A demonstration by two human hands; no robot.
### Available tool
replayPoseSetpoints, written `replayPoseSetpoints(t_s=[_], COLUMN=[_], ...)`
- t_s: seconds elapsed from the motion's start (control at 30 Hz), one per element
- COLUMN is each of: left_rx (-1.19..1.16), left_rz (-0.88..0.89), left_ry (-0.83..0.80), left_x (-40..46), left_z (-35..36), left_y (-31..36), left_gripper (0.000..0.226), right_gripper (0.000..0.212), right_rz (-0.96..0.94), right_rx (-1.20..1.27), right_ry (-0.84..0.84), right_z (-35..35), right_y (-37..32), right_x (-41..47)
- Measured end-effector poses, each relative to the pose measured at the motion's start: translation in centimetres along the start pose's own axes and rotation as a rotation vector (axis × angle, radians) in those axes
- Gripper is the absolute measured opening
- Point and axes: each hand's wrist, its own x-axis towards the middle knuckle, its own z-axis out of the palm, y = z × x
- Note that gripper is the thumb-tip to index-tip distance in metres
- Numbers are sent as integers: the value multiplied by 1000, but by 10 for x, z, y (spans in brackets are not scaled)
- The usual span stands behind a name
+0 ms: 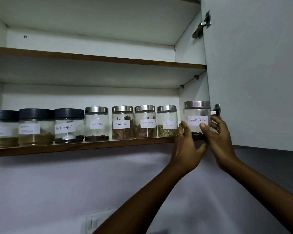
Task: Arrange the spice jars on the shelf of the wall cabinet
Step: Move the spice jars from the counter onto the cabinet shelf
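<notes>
A glass jar labelled Black Pepper (196, 115), with a steel lid, stands at the right end of the lower shelf (85, 146). My left hand (186, 149) cups its left side and bottom. My right hand (216, 137) grips its right side, thumb on the front. To its left runs a row of jars: Fennel (167, 121), two Cinnamon jars (145, 121) (123, 122), Cloves (96, 124), then three black-lidded jars, one also marked Black Pepper (69, 125), at the left end.
The open cabinet door (254, 73) stands right beside the held jar, its lower hinge (216, 112) just behind my right fingers. The upper shelf (98, 58) holds nothing in view. A wall switch plate (93, 222) sits below.
</notes>
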Motion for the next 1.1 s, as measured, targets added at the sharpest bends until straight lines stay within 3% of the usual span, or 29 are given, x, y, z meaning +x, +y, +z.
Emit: replayPoseSetpoints(t_s=[0.17, 0.37, 0.63, 0.73, 1.1], left_rx=[57, 105, 150, 191, 338], left_rz=[-51, -79, -94, -108, -140], left_ry=[-60, -45, -55, -36, 94], left_x=[23, 41, 51, 51, 48], left_z=[8, 16, 34, 40, 56], left_y=[-3, -15, -27, -28, -25], left_gripper=[104, 99, 96, 95, 83], right_gripper=[49, 41, 42, 50, 53], right_rz=[-25, 1, 8, 20, -56], right_rx=[-29, -42, -151, -265, -326], right_ry=[15, 16, -102, -117, -62], right_z=[9, 15, 5, 1, 5], right_y=[17, 43, 68, 78, 92], right_x=[31, 41, 48, 51, 46])
